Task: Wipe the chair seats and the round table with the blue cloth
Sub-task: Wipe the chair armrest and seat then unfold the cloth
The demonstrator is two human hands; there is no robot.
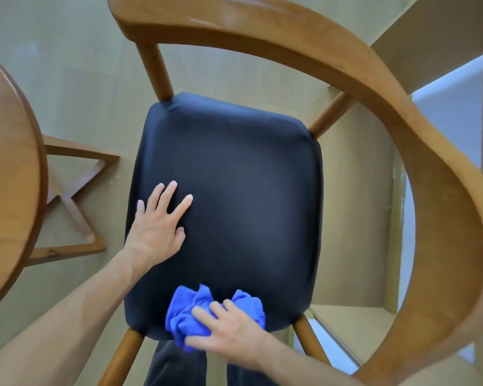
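Right hand [229,332] presses the bunched blue cloth [191,313] at the bottom-centre edge of the dark chair seat [248,190]; left hand [158,221] lies flat, fingers spread, mid-left; unwiped seat runs toward upper frame; round table [9,176] waits far left.

L hand [157,222] flat on chair seat [243,174], R hand [229,332] gripping blue cloth [184,310] at front edge

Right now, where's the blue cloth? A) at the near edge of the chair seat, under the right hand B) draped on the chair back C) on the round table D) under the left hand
A: the blue cloth sits bunched at the near edge of the chair seat, with the right hand on it; the left hand lies flat on bare seat.
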